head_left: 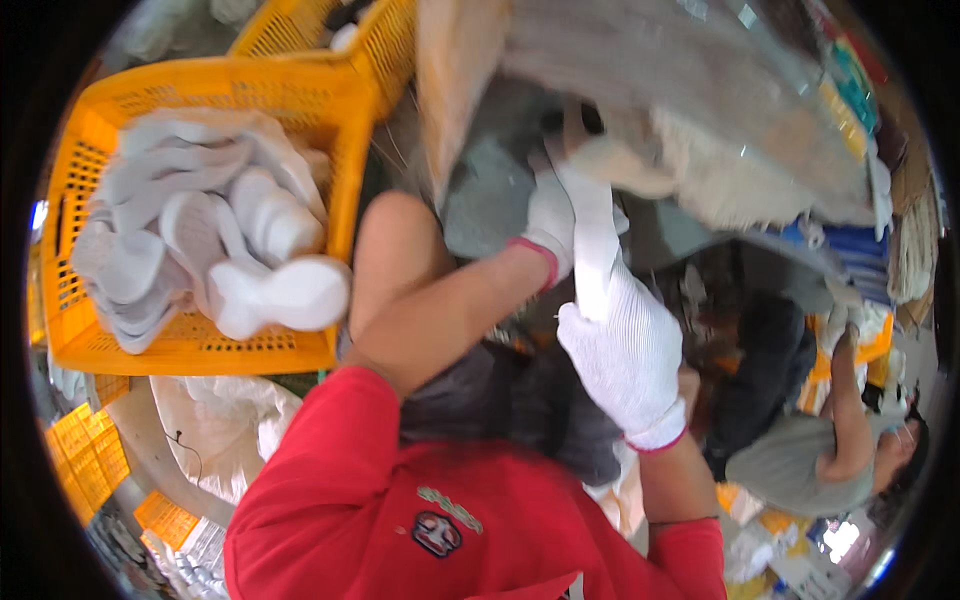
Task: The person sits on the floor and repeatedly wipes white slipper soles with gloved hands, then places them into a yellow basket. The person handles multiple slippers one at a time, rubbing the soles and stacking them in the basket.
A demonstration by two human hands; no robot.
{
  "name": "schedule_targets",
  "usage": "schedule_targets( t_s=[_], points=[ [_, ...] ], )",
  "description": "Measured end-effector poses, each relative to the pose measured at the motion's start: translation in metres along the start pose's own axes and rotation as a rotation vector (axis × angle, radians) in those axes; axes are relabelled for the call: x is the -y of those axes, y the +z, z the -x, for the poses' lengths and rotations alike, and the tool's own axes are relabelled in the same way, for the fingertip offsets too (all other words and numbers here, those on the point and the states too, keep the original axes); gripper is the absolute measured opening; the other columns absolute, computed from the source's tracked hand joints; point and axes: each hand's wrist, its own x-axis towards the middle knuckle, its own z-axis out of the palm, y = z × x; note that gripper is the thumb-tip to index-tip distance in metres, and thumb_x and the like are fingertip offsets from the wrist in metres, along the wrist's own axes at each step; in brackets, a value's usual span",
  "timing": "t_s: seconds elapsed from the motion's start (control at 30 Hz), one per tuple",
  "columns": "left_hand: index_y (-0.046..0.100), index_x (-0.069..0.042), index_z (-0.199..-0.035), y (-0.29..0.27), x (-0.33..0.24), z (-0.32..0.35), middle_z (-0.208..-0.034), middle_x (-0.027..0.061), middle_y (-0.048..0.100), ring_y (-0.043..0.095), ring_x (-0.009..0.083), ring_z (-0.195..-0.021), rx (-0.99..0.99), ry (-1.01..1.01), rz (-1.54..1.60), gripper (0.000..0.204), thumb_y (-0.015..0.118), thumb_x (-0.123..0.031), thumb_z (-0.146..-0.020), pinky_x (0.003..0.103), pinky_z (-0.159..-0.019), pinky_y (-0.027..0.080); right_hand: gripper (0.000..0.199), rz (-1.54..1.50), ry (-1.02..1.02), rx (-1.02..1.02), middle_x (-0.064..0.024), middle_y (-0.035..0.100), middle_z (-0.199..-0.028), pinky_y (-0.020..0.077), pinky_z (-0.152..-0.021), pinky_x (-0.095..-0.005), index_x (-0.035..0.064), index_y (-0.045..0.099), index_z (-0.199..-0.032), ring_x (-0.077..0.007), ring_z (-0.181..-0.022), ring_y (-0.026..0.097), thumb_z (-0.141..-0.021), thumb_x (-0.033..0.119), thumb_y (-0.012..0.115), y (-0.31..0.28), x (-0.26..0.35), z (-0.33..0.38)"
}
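Head view: both gloved hands — left hand (pixel 548 222), right hand (pixel 625 345) — fingers grasping a white insole (pixel 590 235), crowded beside the yellow crate (pixel 345 110).

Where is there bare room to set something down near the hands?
Little. The yellow crate is heaped with white shoe soles. Both gloved hands, left hand and right hand, grip a white strip under a blurred bundle. The only bare patch is grey surface between crate and left hand.
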Motion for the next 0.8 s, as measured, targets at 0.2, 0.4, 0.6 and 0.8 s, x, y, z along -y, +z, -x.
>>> schedule_targets(
  t_s=[0.2,0.4,0.6,0.8],
  points=[
    [0.058,-0.007,-0.152,-0.002,0.04,0.026,-0.14,0.0102,0.07,0.067,0.0239,-0.127,0.206,-0.132,0.814,0.054,0.039,-0.047,-0.121,0.039,-0.114,0.053,0.043,-1.622,0.766,-0.256,-0.0128,0.077,-0.129,0.0598,-0.103,-0.0394,-0.005,0.069,-0.137,-0.0242,-0.117,0.074,-0.098,0.012,0.073,0.07,-0.051,0.142],
    [0.064,-0.006,-0.143,0.008,0.008,0.005,-0.136,0.0137,0.071,0.067,0.0267,-0.125,0.101,0.442,-0.697,0.04,0.045,-0.031,-0.119,0.038,-0.113,0.052,0.038,-0.835,0.25,-0.291,-0.0158,0.075,-0.13,0.0568,-0.107,-0.0412,0.0,0.072,-0.134,-0.028,-0.118,0.072,-0.096,0.005,0.071,0.063,-0.09,0.106],
    [0.076,-0.003,-0.122,-0.044,-0.052,0.153,-0.109,0.0184,0.078,0.075,0.0317,-0.094,0.107,0.321,-0.887,0.047,0.069,-0.048,-0.11,0.042,-0.084,0.061,0.039,-0.574,0.437,-0.302,-0.018,0.074,-0.132,0.0569,-0.107,-0.0422,0.002,0.072,-0.136,-0.0308,-0.119,0.072,-0.099,0.012,0.069,0.071,-0.124,0.158],
    [0.06,-0.002,-0.147,-0.217,-0.086,0.264,-0.149,0.0245,0.057,0.053,0.0486,-0.138,-0.375,0.677,-1.875,0.084,0.09,-0.041,-0.078,0.057,-0.117,0.044,0.041,-0.559,0.701,-0.317,-0.0198,0.074,-0.134,0.0578,-0.107,-0.0431,0.0032,0.07,-0.14,-0.0341,-0.12,0.072,-0.103,0.022,0.067,0.053,-0.124,0.215]
  ],
)
